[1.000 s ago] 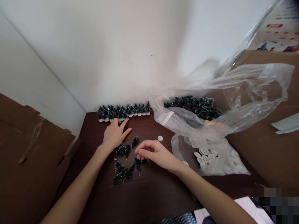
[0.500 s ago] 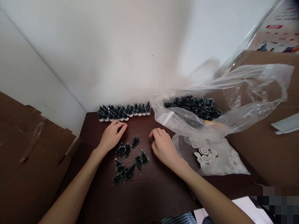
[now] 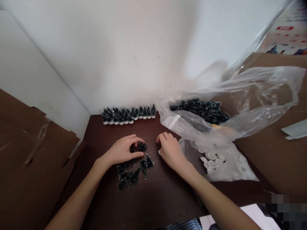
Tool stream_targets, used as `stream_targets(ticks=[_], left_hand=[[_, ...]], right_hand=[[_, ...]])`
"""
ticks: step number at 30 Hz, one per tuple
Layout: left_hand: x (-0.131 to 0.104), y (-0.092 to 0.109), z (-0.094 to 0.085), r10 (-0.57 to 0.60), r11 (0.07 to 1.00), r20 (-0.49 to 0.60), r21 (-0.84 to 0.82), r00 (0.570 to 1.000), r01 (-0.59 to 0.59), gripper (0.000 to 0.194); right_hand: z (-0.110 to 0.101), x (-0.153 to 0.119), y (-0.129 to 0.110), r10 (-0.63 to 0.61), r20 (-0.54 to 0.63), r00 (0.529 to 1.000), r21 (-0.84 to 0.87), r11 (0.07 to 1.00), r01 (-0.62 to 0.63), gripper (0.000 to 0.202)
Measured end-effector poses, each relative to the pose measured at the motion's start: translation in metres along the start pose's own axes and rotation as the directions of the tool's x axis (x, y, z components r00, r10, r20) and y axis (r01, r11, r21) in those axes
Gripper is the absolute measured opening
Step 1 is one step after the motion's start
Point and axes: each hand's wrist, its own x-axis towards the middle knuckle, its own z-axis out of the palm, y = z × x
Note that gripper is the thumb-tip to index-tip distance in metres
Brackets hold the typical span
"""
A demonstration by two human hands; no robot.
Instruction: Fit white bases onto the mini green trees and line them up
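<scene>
My left hand [image 3: 124,149] reaches over the loose mini Christmas trees, thumb and fingers apart. One dark green, white-flecked tree [image 3: 143,147] lies between its fingertips, not visibly gripped. Several more loose trees [image 3: 134,175] lie just below it, some partly hidden by the hand. My right hand [image 3: 170,151] is closed to the right of them, with the edge of a white plastic base [image 3: 159,152] showing at its thumb; the rest of the base is hidden. A row of trees [image 3: 122,115] stands on white bases by the wall.
On the right a clear plastic bag [image 3: 249,111] holds a heap of dark trees [image 3: 201,110]. In front of it lies another bag [image 3: 242,166] with white round bases [image 3: 211,164]. Cardboard [image 3: 31,166] flanks the left side of the brown table [image 3: 153,201].
My left hand has moved from beside the standing row down and right to the loose trees, its fingers spreading. A white base now shows at my right hand, which has barely moved.
</scene>
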Motion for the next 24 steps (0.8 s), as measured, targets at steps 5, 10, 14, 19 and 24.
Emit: stream_targets(ticks=[5, 10, 14, 19, 24], left_hand=[[0.0009, 0.0025, -0.0008, -0.011, 1.000, 0.012, 0.011, 1.000, 0.011, 0.032], [0.0012, 0.0013, -0.0004, -0.017, 1.000, -0.013, -0.020, 1.000, 0.017, 0.028], [0.0017, -0.0020, 0.0018, -0.022, 0.998, -0.038, -0.054, 0.999, 0.020, 0.025], [0.0014, -0.0044, 0.0038, -0.026, 0.998, -0.058, -0.060, 0.998, 0.023, 0.026], [0.0007, -0.0046, 0.0036, -0.028, 0.998, -0.045, -0.049, 0.999, 0.025, 0.030]], right_hand=[[0.0018, 0.0008, 0.0017, -0.012, -0.014, 1.000, 0.038, 0.999, 0.013, 0.036], [0.0032, 0.0012, 0.0027, -0.026, -0.030, 0.999, 0.112, 0.993, 0.029, 0.036], [0.0031, 0.0013, 0.0023, -0.040, -0.033, 0.999, 0.181, 0.983, 0.045, 0.036], [0.0046, 0.0021, 0.0052, -0.045, -0.053, 0.998, 0.234, 0.971, 0.056, 0.034], [0.0054, 0.0027, 0.0078, -0.038, -0.068, 0.997, 0.246, 0.968, 0.054, 0.035]])
